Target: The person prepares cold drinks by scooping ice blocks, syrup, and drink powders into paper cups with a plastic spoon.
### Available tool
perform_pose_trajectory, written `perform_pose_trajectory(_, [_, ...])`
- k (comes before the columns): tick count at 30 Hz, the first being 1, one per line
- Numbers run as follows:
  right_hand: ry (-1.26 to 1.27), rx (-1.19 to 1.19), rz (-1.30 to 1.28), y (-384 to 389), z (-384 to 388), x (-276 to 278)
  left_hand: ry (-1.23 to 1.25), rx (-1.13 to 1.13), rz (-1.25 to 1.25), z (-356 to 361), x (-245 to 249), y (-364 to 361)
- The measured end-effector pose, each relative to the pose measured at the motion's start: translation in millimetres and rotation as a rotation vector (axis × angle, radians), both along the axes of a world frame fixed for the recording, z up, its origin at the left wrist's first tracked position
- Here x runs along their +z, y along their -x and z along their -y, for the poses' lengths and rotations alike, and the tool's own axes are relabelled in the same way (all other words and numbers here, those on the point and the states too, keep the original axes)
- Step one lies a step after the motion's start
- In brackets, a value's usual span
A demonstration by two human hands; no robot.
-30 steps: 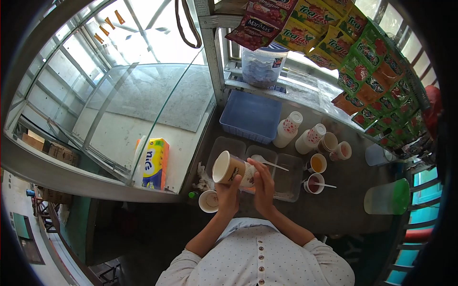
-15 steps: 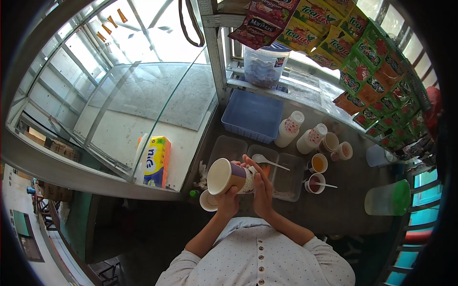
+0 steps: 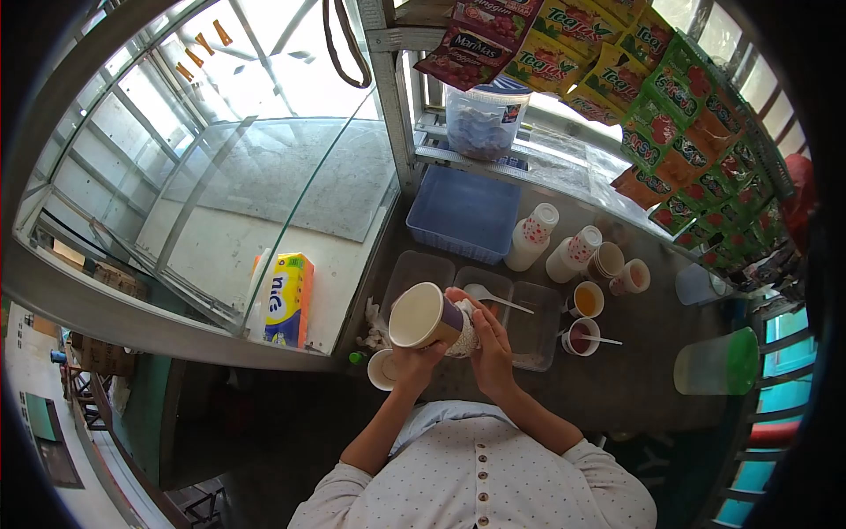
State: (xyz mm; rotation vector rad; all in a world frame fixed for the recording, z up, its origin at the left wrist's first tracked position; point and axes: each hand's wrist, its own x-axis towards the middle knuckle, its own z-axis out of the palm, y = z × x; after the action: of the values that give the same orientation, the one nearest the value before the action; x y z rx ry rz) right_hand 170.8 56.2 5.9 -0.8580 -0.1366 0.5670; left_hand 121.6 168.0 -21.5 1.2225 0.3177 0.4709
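Note:
My left hand (image 3: 419, 363) is wrapped round a paper cup (image 3: 418, 316) with a brown and purple outside. The cup lies tilted, its pale open mouth turned to the left and up. Against its base end is a white, bumpy-textured cloth-like piece (image 3: 464, 335). My right hand (image 3: 493, 348) is cupped over that piece and presses it to the cup. Part of the piece is hidden by the fingers. Just below the left hand stands another white paper cup (image 3: 382, 369). A white spoon (image 3: 499, 298) lies across the clear plastic containers (image 3: 536, 322) behind my hands.
A blue plastic basket (image 3: 463, 212) stands at the back. To the right are stacked cups (image 3: 532, 238), a cup of orange contents (image 3: 586, 301) and a cup of red contents (image 3: 579, 339) with a spoon. A green-lidded container (image 3: 718, 363) sits far right. Drink sachets (image 3: 617, 79) hang above.
The held cup has shifted slightly right and its mouth has tipped a little further up. My right hand has moved slightly right and down, its fingers more curled round the white piece.

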Motion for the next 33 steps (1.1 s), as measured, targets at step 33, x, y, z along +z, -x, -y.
perform_pose_trajectory(33, [0.481, -0.466, 1.011, -0.7, 4.1, 4.6, 0.441, -0.242, 0.245, -1.2, 18.1, 9.7])
